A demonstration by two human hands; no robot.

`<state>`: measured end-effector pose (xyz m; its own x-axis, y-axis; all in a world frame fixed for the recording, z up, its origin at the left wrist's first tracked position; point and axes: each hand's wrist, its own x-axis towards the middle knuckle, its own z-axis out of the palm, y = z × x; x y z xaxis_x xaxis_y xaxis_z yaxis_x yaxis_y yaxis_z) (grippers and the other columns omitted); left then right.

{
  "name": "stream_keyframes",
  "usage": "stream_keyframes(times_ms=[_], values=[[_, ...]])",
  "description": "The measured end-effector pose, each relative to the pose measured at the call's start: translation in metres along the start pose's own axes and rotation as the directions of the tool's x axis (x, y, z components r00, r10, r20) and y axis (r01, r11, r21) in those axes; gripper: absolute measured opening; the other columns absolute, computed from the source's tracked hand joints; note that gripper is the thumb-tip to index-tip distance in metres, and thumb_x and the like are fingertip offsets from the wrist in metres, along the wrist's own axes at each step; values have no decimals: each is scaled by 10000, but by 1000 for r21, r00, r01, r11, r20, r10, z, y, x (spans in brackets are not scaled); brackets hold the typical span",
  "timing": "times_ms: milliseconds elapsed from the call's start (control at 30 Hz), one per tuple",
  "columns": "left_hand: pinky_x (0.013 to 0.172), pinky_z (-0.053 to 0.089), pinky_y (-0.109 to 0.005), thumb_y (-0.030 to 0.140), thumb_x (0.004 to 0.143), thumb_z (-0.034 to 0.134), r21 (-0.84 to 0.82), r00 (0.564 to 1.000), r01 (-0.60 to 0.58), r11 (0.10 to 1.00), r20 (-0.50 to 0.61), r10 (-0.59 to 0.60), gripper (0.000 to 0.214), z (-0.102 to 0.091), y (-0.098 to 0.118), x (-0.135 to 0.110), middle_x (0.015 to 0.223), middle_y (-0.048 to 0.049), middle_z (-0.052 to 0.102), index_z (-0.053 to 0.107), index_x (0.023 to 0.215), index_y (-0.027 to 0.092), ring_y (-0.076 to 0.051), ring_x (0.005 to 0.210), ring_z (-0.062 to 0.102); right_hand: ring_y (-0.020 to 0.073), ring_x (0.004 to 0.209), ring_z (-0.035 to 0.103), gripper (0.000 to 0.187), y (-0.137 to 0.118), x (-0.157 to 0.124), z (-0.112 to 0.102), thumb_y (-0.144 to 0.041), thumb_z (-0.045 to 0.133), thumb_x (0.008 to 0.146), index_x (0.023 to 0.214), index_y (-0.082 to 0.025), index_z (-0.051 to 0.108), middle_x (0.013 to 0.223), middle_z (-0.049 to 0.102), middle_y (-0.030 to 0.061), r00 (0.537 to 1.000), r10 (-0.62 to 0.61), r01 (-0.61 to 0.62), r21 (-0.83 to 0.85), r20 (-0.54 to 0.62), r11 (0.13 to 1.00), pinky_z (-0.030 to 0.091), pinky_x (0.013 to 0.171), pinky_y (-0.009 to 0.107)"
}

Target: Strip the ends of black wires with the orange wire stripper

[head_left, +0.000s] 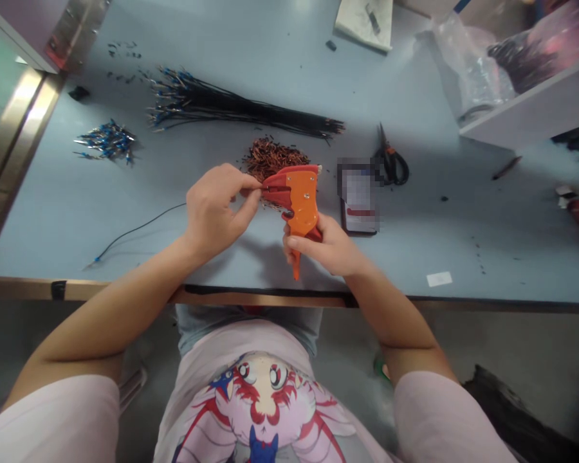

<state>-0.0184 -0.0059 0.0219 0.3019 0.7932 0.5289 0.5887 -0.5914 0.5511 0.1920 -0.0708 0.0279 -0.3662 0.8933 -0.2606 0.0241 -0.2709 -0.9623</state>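
Pink printed shirt (255,399) lies nearest, below the desk (139,238) edge. An orange wire stripper (299,199) is gripped above the desk by the right hand (325,244); at its jaws the left hand (219,212) is pinched narrow on something too small to tell, beside a heap of copper wire ends (275,161).

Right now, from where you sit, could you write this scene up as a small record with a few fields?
left hand: pinches a thin black wire at the tool's front end
right hand: grips an orange wire stripper
nearest: a heap of copper-coloured wire bits, just behind the tool
farther on the table: a bundle of black wires with blue ends, loose blue-tipped pieces, scissors, a pixelated object
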Motion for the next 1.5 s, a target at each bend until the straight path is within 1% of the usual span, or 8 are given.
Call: stream_keyframes(times_ms=[233, 633, 867, 1100, 1200, 1300, 1400, 1500], values=[[690, 474, -342, 250, 905, 503, 30, 995, 66, 997, 78, -68, 154, -2, 2, 0, 725, -19, 627, 626, 815, 232, -176, 677, 582, 128, 465, 594, 386, 2, 1, 4, -427, 823, 777, 885, -215, 518, 604, 624, -41, 998, 25, -26, -14, -49, 1000, 523, 417, 245], [609, 441, -306, 198, 859, 546, -63, 1000, -19, 998, -16, 18, 88, 2, -3, -2, 681, 5, 608, 610, 802, 220, -141, 580, 524, 86, 305, 450, 334, 9, 5, 7, -405, 794, 809, 807, -214, 520, 443, 521, -97, 993, -22, 20, -12, -116, 1000, 395, 297, 208], [618, 452, -275, 165, 852, 574, -120, 998, -41, 992, -44, 36, 84, 6, -8, -1, 729, 4, 645, 628, 798, 201, -124, 620, 551, 153, 595, 674, 346, 9, 8, -2, -390, 823, 782, 905, -165, 591, 715, 665, 7, 998, -57, 53, 116, 34, 992, 607, 501, 280], [604, 459, -269, 127, 843, 602, -136, 988, -74, 988, -141, 55, 91, 9, -6, -2, 727, 16, 654, 644, 809, 200, -117, 630, 573, 162, 640, 678, 379, 7, 7, -2, -402, 829, 777, 933, -168, 574, 767, 657, 15, 998, -32, 23, 169, 49, 985, 614, 515, 299], [586, 447, -280, 143, 853, 602, -70, 985, -55, 996, -166, 42, 84, 6, -9, 0, 721, 19, 647, 640, 822, 212, -118, 620, 562, 176, 685, 682, 397, 4, 4, -6, -435, 802, 799, 970, -172, 558, 808, 649, 25, 999, -25, 20, 120, 39, 993, 608, 546, 317], [584, 433, -277, 168, 880, 629, -14, 963, -37, 999, -269, 32, 68, -1, -16, 5, 735, 26, 630, 621, 829, 214, -107, 624, 547, 172, 683, 660, 379, -5, -3, -12, -490, 709, 871, 996, -178, 535, 834, 644, 35, 999, -37, 35, -126, -13, 991, 566, 586, 320], [592, 413, -262, 158, 887, 657, -16, 909, -57, 998, -414, 45, 95, -8, -24, 12, 743, 34, 596, 597, 825, 201, -86, 621, 510, 184, 717, 632, 340, -13, -12, -9, -488, 648, 912, 1023, -184, 543, 888, 668, 58, 987, -155, 100, -562, -52, 821, 515, 675, 341], [586, 400, -259, 124, 869, 654, -10, 894, -76, 997, -443, 64, 114, -11, -26, 15, 738, 35, 587, 593, 815, 204, -82, 605, 482, 276, 923, 634, 368, -12, -14, 7, -423, 648, 922, 1164, -161, 557, 1051, 683, 134, 972, -235, 103, -873, -13, 477, 488, 793, 393]])
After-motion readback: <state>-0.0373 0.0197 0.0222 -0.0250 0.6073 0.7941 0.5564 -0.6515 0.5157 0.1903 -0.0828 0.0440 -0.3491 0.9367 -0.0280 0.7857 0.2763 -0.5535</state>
